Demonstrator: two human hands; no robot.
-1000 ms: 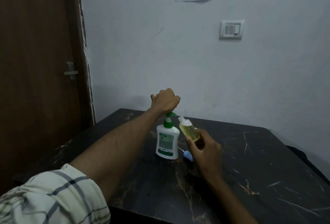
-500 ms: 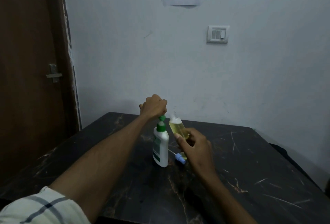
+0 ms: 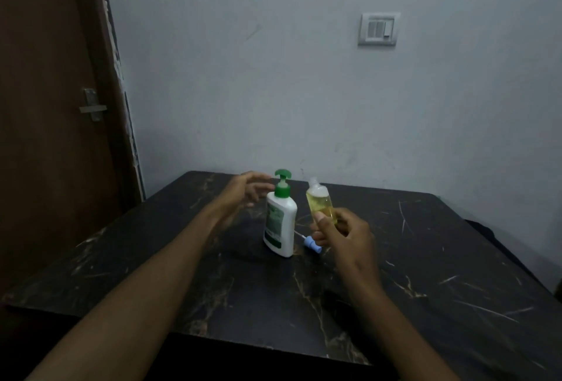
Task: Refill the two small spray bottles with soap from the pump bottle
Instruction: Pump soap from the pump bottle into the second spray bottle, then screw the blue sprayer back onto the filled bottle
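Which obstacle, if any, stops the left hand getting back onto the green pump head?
Probably none. The left hand is open beside the pump bottle, with its fingertips close to the green pump head and nothing between them. The small spray bottle sits on the far side.

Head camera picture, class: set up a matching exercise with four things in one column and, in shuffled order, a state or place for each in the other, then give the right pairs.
Column one:
1. pump bottle
2. small bottle
3. blue spray cap
4. left hand

Column two:
A. lying on the table beside the pump bottle
B. open, holding nothing, beside the green pump
C. standing upright on the table
D. held tilted in the right hand, with yellow liquid inside

Pairs: 1-C, 2-D, 3-A, 4-B
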